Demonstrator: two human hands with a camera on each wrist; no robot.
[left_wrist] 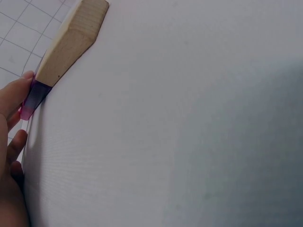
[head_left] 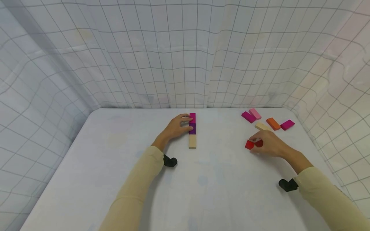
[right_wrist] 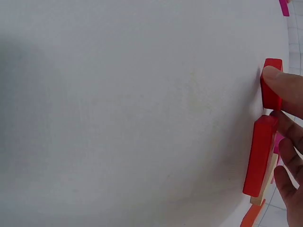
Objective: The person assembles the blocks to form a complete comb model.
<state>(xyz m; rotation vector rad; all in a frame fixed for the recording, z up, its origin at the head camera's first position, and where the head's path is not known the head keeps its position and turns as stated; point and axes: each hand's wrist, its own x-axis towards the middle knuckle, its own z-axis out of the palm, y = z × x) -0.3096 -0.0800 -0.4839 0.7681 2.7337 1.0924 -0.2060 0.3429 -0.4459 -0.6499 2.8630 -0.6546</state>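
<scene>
My left hand (head_left: 177, 126) touches the left side of a row of three blocks. Its fingers reach the magenta block (head_left: 192, 117) at the far end and its thumb the purple block (head_left: 192, 129). A natural wood block (head_left: 192, 141) ends the row nearest me; the left wrist view shows this wood block (left_wrist: 71, 40) large. On the right, my right hand (head_left: 268, 143) pinches a red block (head_left: 250, 145) between thumb and index finger, the thumb lying on that red block (right_wrist: 271, 94) in the right wrist view. A second red block (right_wrist: 260, 156) lies beside it, partly under the hand.
Behind my right hand lie a wood block (head_left: 262, 126), an orange block (head_left: 273, 124), a light pink block (head_left: 255, 114) and two magenta blocks, one left (head_left: 248, 117), one right (head_left: 287, 124). White grid-patterned curtains (head_left: 188, 64) enclose the white table (head_left: 202, 192) at the back and sides.
</scene>
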